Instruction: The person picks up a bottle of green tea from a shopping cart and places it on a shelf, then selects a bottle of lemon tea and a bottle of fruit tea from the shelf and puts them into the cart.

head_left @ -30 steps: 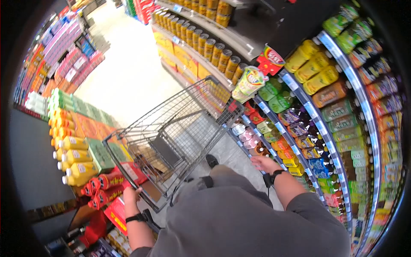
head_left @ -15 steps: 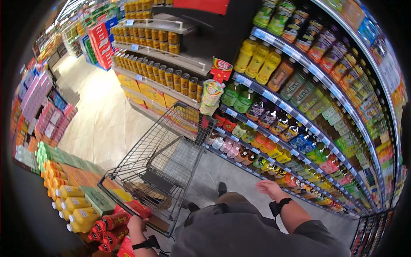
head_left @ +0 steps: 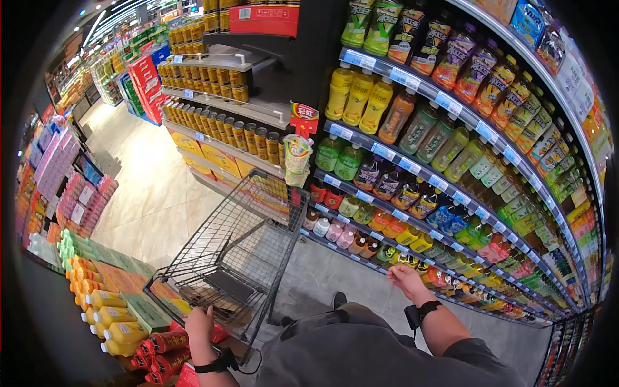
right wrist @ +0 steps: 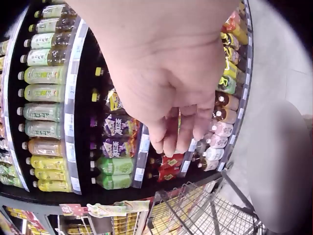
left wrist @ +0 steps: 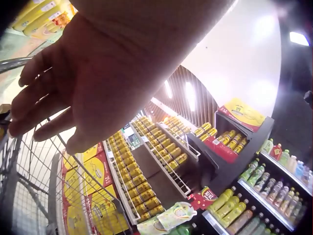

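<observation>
My left hand [head_left: 200, 324] is at the handle end of a grey wire shopping cart [head_left: 248, 242]. In the left wrist view the left fingers [left wrist: 46, 100] hang apart and loosely bent, not wrapped round the dark handle bar [left wrist: 14, 63] beside them. The cart's basket shows bare wire. My right hand [head_left: 406, 281] hovers in the air in front of the lower drink shelves, holding nothing. Its fingers [right wrist: 183, 139] droop, slightly bent, in the right wrist view, with purple-labelled bottles [right wrist: 117, 126] behind.
Curved shelves of bottled drinks line the right side. Canned drinks [head_left: 219, 122] fill the shelf end ahead, where hanging pouches [head_left: 297, 155] stick out above the cart's front. Yellow juice bottles [head_left: 122, 337] and red bottles [head_left: 161, 355] are stacked at left. A tiled aisle [head_left: 151, 200] runs forward.
The head view has tilted up and turned, showing more shelves. The left hand gripped the cart handle earlier and its fingers have since loosened. The right hand stays raised by the shelves.
</observation>
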{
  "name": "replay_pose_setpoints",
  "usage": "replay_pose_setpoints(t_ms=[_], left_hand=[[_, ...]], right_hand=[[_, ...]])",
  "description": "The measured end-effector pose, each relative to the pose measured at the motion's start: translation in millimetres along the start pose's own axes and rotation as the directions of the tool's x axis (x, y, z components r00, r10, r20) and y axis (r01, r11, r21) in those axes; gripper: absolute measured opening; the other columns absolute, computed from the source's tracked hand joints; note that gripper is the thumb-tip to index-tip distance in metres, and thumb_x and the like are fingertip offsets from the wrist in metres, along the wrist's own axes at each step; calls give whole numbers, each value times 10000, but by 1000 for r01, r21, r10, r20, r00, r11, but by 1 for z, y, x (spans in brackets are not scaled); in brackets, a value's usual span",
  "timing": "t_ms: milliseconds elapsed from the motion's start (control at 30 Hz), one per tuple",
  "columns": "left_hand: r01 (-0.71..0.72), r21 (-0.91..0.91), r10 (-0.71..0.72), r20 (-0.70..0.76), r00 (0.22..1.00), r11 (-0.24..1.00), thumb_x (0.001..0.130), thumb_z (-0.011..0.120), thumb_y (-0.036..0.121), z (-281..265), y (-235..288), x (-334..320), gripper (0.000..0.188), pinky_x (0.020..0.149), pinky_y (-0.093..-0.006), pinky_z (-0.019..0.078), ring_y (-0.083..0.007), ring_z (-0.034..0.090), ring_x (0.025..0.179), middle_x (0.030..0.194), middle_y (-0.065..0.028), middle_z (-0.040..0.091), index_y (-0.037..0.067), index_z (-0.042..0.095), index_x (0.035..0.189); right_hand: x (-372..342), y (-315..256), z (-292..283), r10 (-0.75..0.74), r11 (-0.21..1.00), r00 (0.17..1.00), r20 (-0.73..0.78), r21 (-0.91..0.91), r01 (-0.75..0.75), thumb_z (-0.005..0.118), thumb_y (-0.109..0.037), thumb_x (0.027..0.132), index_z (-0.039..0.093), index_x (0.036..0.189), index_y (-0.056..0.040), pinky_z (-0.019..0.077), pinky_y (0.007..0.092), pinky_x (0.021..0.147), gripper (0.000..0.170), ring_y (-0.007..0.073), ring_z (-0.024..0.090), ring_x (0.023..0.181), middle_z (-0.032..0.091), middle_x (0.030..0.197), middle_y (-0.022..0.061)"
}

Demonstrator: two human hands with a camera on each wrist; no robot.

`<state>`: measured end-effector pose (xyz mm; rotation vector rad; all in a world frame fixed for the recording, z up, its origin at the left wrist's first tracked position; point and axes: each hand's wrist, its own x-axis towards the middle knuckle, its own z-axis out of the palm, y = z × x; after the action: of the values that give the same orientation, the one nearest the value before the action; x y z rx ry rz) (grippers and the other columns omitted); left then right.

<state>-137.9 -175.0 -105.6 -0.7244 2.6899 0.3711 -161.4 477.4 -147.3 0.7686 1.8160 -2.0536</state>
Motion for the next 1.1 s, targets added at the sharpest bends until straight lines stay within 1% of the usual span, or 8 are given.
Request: replay_pose_setpoints(t_ms=[100, 300, 400, 600, 667, 933, 1033, 1100], left_hand=[[-5, -72, 1, -55, 998, 997, 971, 605, 422, -7, 32, -13, 422, 833, -490, 554, -408, 708, 904, 906, -226, 734, 38, 779, 947], [-20, -39, 14, -157, 987, 999, 959, 625, 394, -7, 97, -31, 396, 817, -494, 559, -413, 710, 891, 895, -224, 735, 32, 784, 934], [0, -45, -9, -187, 982, 999, 958, 629, 386, -15, 142, -42, 369, 821, -488, 561, -412, 710, 903, 925, -219, 739, 54, 785, 998], [-20, -46, 7, -265, 964, 999, 970, 616, 399, -13, 222, -46, 362, 801, -483, 555, -392, 710, 907, 890, -192, 741, 65, 746, 1018], [-110, -76, 79, -335, 939, 991, 978, 607, 398, -3, 238, -39, 351, 767, -484, 554, -401, 707, 865, 859, -189, 734, 71, 733, 999], [-185, -51, 157, -343, 926, 981, 984, 597, 347, -15, 328, -45, 307, 716, -469, 548, -379, 707, 807, 857, -165, 737, 74, 730, 1023], [-253, -69, 205, -403, 892, 965, 976, 614, 293, -21, 352, -43, 263, 724, -453, 547, -370, 709, 821, 868, -160, 738, 59, 721, 1031], [-382, -95, 286, -505, 814, 919, 970, 627, 246, -30, 368, -36, 234, 738, -443, 545, -364, 712, 859, 897, -167, 739, 37, 713, 1033]], right_hand=[[12, -13, -13, -43, 999, 999, 29, 9, 43, 594, -195, 1047, 679, 1077, -78, 523, 313, 825, 148, 142, 656, 949, 693, 1000, 32], [38, -37, -49, -101, 994, 984, 149, -24, 106, 592, -206, 1047, 670, 1090, -64, 525, 310, 817, 167, 143, 656, 938, 687, 978, 37], [50, -55, -73, -164, 985, 966, 201, -12, 170, 597, -213, 1044, 680, 1089, -53, 524, 299, 807, 186, 139, 659, 924, 695, 964, 36], [58, -94, -120, -190, 974, 959, 208, -86, 211, 605, -174, 1037, 690, 1088, -53, 532, 259, 771, 157, 123, 674, 866, 720, 949, 45], [55, -107, -134, -180, 973, 962, 207, -104, 205, 603, -165, 1034, 690, 1089, -50, 526, 254, 767, 154, 117, 671, 866, 722, 954, 43], [60, -129, -168, -189, 947, 939, 287, -199, 251, 608, -175, 1025, 696, 1136, -48, 510, 262, 787, 191, 101, 644, 899, 729, 1016, 29], [61, -144, -161, -162, 946, 933, 320, -218, 239, 605, -145, 1026, 681, 1140, -40, 515, 268, 802, 173, 100, 640, 909, 721, 1036, 27], [68, -155, -153, -208, 933, 893, 400, -193, 304, 606, -99, 1021, 668, 1156, -32, 517, 270, 814, 163, 100, 636, 905, 708, 1053, 28]])
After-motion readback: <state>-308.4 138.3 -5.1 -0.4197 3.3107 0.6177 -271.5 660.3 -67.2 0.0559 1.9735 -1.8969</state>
